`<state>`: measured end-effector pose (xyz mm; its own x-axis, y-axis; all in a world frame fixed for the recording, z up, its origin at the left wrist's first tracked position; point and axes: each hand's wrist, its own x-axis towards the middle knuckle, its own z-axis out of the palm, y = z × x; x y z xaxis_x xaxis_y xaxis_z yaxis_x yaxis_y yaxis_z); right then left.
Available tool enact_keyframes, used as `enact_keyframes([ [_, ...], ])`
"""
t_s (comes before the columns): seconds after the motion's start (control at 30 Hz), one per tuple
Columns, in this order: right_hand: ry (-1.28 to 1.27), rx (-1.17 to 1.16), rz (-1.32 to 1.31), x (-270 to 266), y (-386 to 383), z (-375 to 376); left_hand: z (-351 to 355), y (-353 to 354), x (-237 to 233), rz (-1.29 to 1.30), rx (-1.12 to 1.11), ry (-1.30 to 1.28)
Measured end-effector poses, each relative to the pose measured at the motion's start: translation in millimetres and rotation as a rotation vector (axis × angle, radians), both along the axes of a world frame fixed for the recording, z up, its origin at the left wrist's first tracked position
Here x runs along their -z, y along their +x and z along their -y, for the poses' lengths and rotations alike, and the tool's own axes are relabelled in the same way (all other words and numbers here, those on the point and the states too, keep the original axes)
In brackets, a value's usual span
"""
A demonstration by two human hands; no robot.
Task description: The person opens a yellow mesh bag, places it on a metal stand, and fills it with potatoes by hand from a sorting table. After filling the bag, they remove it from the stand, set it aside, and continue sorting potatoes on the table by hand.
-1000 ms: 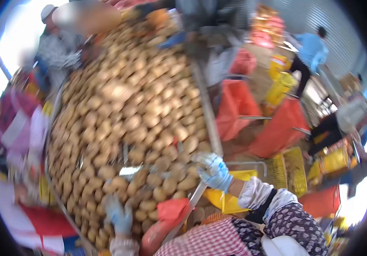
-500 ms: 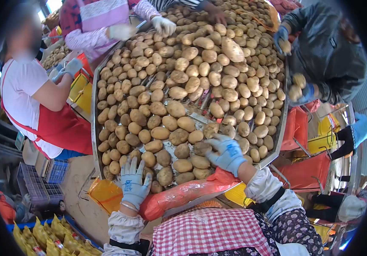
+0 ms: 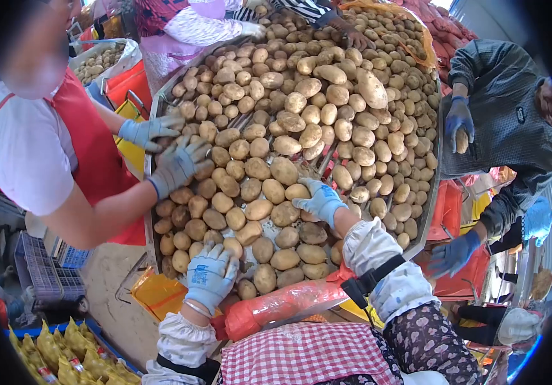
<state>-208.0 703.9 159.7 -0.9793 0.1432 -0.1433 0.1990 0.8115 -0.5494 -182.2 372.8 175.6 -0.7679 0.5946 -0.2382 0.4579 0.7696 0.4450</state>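
Many brown potatoes cover a metal-rimmed sorting table. My left hand, in a light blue glove, lies with fingers stretched out over potatoes at the near left edge. Further in, near the middle of the table, my right hand wears a matching glove. Its thumb and forefinger sit on either side of a potato among the others. A red plastic-wrapped roll runs along the near edge, in front of my checked apron.
On the left, a co-worker's gloved hands are on the potatoes. To the right, another person's gloved hand holds a potato, and their other hand is lowered. Yellow net bags fill a blue crate at lower left.
My right hand has moved away from me, further into the potatoes. My left hand has shifted slightly right. The left co-worker's hands have reached onto the table; the right person's arms have spread apart.
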Motion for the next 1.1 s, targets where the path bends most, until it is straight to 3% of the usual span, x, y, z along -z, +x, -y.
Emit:
enact_keyframes([
  [0.07,-0.058,0.065,0.073,-8.6,0.9,-0.5,-3.8,-8.5,-5.4,0.009,-0.061,0.128],
  [0.13,-1.002,0.354,-0.088,-4.2,12.8,-2.3,-22.4,-12.3,-8.5,-0.423,0.007,0.276],
  [0.17,-1.33,0.394,-0.007,-11.7,24.4,-4.8,-38.0,-14.7,-12.5,-0.497,0.066,0.267],
  [0.2,-1.328,0.41,-0.023,-10.8,30.9,-5.3,-47.6,-13.0,-3.9,-0.496,0.085,0.275],
  [0.27,-1.71,0.405,-0.052,-9.4,40.9,-7.6,-62.8,-3.4,24.2,-0.392,0.257,0.235],
  [0.3,-1.81,0.345,0.087,-18.2,46.0,-12.8,-69.2,4.1,20.1,-0.41,0.27,0.197],
  [0.33,-1.811,0.355,0.068,-23.6,47.9,-13.5,-72.0,-2.2,17.0,-0.411,0.289,0.202],
  [0.4,-1.99,0.609,0.015,-36.0,56.9,-8.6,-77.1,-21.8,2.8,0.05,0.561,0.108],
  [0.43,-2.149,0.432,0.024,-38.3,64.2,-11.7,-95.0,-39.8,-20.2,0.282,0.556,-0.029],
  [0.47,-2.151,0.44,0.002,-40.0,70.2,-14.0,-110.9,-49.6,-21.6,0.279,0.575,-0.033],
  [0.53,-2.001,0.14,-0.08,-49.8,78.4,-12.5,-141.5,-67.2,-10.7,-0.574,0.29,0.391],
  [0.6,-1.976,0.207,-0.197,-57.6,82.8,-6.6,-178.9,-96.1,9.7,-0.599,0.211,0.321],
  [0.67,-1.699,0.194,-0.227,-51.8,87.5,-13.9,-205.0,-116.7,23.2,-0.549,0.236,0.22],
  [0.73,-1.704,0.243,-0.225,-55.3,90.2,-15.0,-223.5,-127.9,17.5,-0.5,0.256,0.116],
  [0.8,-1.323,0.384,-0.051,-55.8,94.0,-17.0,-232.5,-130.9,12.3,-0.304,0.131,0.079],
  [0.83,-1.179,0.403,0.001,-57.9,93.6,-16.4,-226.2,-139.5,28.2,-0.443,0.211,0.392],
  [0.87,-1.185,0.397,-0.005,-52.3,93.5,-17.2,-220.5,-137.6,35.3,-0.451,0.212,0.387],
  [0.93,-0.599,0.333,-0.098,-30.9,97.9,-13.2,-201.2,-120.2,27.9,0.94,0.016,1.19],
  [1.0,-0.663,0.347,-0.137,-27.0,94.3,-3.6,-186.7,-93.9,17.6,1.125,-0.314,1.234],
  [1.03,-0.497,0.294,-0.245,-36.7,91.0,2.3,-184.5,-75.0,-20.6,1.116,-0.365,1.196],
  [1.07,-0.324,0.242,-0.348,-46.0,87.6,7.9,-180.7,-68.5,-25.1,1.195,-0.378,1.162],
  [1.1,-0.523,0.217,-0.404,-51.5,82.5,15.4,-177.0,-61.4,-28.4,1.199,-0.378,1.139],
])
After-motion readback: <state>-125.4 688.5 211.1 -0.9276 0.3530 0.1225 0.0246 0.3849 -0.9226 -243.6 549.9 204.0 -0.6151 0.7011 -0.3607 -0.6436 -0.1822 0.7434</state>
